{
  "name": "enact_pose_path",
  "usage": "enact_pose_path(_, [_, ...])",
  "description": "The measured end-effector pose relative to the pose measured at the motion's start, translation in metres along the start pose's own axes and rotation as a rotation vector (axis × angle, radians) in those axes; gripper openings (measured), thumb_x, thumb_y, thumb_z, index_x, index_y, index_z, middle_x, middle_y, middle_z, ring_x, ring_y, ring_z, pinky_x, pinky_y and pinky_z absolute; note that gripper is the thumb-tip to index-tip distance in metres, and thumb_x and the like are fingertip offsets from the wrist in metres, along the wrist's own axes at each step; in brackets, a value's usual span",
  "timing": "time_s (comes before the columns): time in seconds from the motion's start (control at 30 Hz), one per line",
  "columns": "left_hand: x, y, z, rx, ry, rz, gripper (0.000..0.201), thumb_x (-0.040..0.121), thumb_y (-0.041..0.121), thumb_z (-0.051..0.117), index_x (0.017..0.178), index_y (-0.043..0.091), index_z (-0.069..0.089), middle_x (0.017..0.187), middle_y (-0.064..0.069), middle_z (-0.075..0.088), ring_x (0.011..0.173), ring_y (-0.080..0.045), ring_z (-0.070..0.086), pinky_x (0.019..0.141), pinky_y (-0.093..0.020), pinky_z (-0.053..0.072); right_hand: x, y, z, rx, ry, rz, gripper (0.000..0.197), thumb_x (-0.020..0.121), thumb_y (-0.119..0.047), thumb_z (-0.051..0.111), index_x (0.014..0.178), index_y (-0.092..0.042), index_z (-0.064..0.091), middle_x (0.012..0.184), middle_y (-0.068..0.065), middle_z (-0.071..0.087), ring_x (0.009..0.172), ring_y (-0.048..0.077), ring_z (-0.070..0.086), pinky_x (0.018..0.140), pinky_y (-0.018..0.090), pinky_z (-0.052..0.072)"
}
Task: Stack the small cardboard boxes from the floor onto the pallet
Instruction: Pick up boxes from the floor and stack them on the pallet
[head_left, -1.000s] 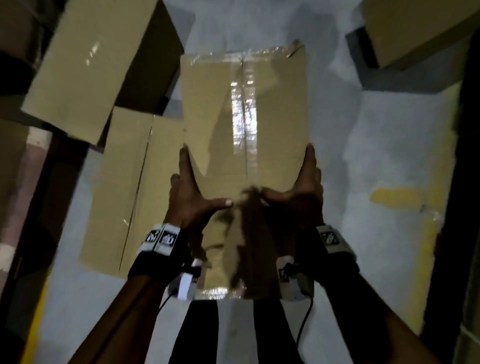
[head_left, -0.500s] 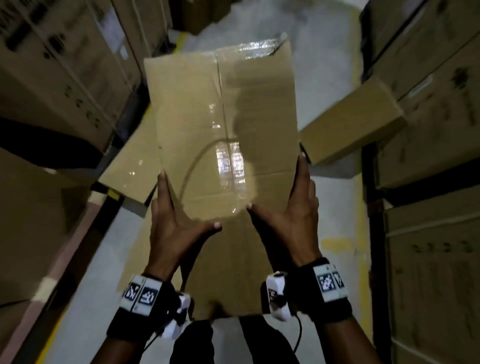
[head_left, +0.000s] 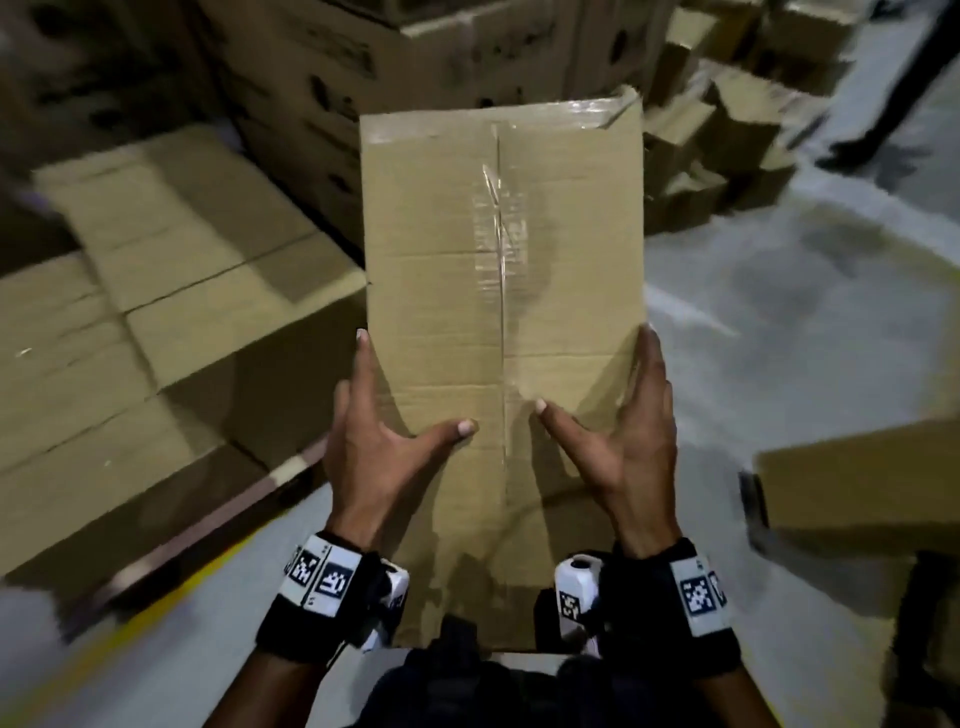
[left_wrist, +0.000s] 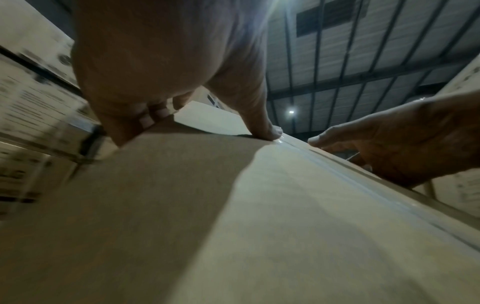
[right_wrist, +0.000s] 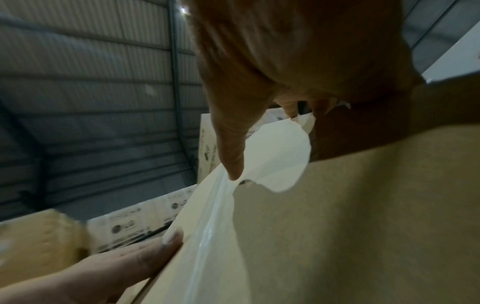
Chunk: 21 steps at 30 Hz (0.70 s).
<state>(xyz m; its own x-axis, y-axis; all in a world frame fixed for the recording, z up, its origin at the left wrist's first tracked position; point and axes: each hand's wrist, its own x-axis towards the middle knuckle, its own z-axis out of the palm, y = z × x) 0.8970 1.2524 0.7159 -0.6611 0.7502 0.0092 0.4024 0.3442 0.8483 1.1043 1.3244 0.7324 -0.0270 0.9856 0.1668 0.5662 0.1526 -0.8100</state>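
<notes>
**Box in the air, bound for the stack**

A person carries a small cardboard box (head_left: 498, 332) at chest height over the warehouse floor (head_left: 779, 322), clear of everything below it. The left hand (head_left: 384, 447) clamps the box's left side, fingers flat along the edge and thumb laid across the taped top; the right hand (head_left: 618, 447) mirrors it on the right side, thumb pointing in toward the tape seam (head_left: 501, 249). Each grip is spread wide and holding the box by pressure from both sides. The wrist views show both thumbs pressed down on the top face beside the glossy tape.

Low on the left lies a layer of flat-topped boxes (head_left: 171, 312), apparently the growing stack; whether a pallet sits under it cannot be told, though a pale strip shows at its near edge. Beyond the box stand tall printed cartons (head_left: 322, 67), and loose small boxes (head_left: 727, 140) lie on the floor at far right.

To land it well, the carrier should likely keep the squeeze even, hold the box level, square it to a neighbour's edge, and release only once its base rests fully.
</notes>
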Motion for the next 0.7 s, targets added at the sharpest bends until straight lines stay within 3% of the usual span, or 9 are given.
enact_pose_path(0.17, [-0.065, -0.011, -0.046, -0.016, 0.272, -0.094, 0.14, 0.048, 0.063, 0.091, 0.157, 0.055, 0.003, 0.152, -0.004, 0.041, 0.139, -0.022, 0.041, 0.105, -0.039, 0.043, -0.009, -0.031, 0.004, 0.046, -0.219, -0.185, 0.118, 0.071, -0.053, 0.086, 0.161, -0.034, 0.013, 0.163, -0.001, 0.029, 0.148, 0.022, 0.029, 0.113, 0.033, 0.025])
enact_pose_path(0.23, [-0.089, -0.016, -0.059, -0.023, 0.355, -0.164, 0.139, 0.048, 0.066, 0.09, 0.154, 0.06, 0.0, 0.16, -0.006, 0.034, 0.145, -0.026, 0.036, 0.11, -0.049, 0.042, -0.018, -0.047, 0.009, 0.063, -0.3, -0.236, 0.117, 0.071, -0.052, 0.086, 0.161, -0.037, 0.012, 0.163, -0.001, 0.03, 0.147, 0.025, 0.031, 0.114, 0.038, 0.029])
enact_pose_path(0.4, [-0.155, -0.036, -0.108, 0.017, 0.627, -0.319, 0.136, 0.05, 0.07, 0.088, 0.156, 0.054, 0.005, 0.163, -0.004, 0.032, 0.148, -0.028, 0.034, 0.111, -0.054, 0.043, -0.056, -0.098, 0.033, 0.126, -0.555, -0.415, 0.113, 0.073, -0.053, 0.086, 0.16, -0.039, 0.015, 0.161, 0.001, 0.032, 0.145, 0.026, 0.033, 0.112, 0.04, 0.032])
enact_pose_path(0.57, [-0.21, -0.057, -0.151, 0.033, 0.891, -0.399, 0.132, 0.053, 0.064, 0.091, 0.159, 0.044, 0.013, 0.159, 0.004, 0.036, 0.143, -0.023, 0.039, 0.106, -0.044, 0.042, -0.106, -0.141, 0.063, 0.176, -0.762, -0.572, 0.112, 0.075, -0.052, 0.085, 0.16, -0.042, 0.013, 0.162, -0.002, 0.029, 0.146, 0.025, 0.03, 0.112, 0.043, 0.032])
enact_pose_path(0.7, [-0.236, -0.07, -0.18, 0.019, 1.026, -0.453, 0.132, 0.053, 0.064, 0.09, 0.159, 0.043, 0.015, 0.158, 0.004, 0.037, 0.142, -0.023, 0.04, 0.105, -0.045, 0.042, -0.141, -0.175, 0.084, 0.19, -0.876, -0.661, 0.113, 0.075, -0.051, 0.085, 0.161, -0.04, 0.012, 0.164, -0.001, 0.026, 0.148, 0.027, 0.027, 0.118, 0.05, 0.03])
